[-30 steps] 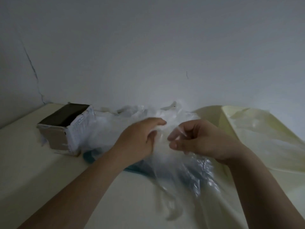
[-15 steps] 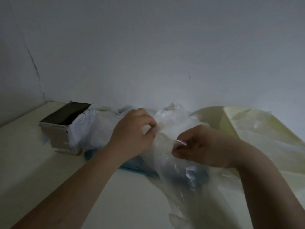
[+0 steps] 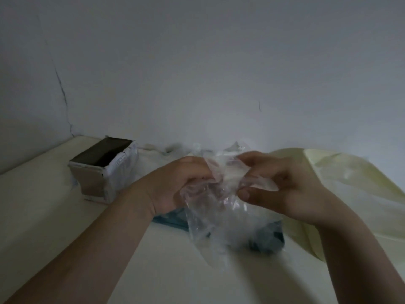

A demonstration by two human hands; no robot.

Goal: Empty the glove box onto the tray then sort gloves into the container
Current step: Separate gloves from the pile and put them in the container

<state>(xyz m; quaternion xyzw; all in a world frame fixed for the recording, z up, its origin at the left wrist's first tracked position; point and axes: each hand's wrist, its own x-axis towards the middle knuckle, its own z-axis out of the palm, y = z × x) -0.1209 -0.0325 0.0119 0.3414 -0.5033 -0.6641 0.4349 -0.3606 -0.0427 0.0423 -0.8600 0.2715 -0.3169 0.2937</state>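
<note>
Right hand rose, pinching glove with left hand above tray.

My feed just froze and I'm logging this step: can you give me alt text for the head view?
The left hand and right hand grip a crumpled clear plastic glove above a blue tray holding more gloves. The opened glove box stands to the left; a pale yellow container lies to the right.

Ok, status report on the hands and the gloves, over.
Left hand and right hand both pinching a clear glove above the tray. Glove box sits left. Nothing between hands and container.
</note>
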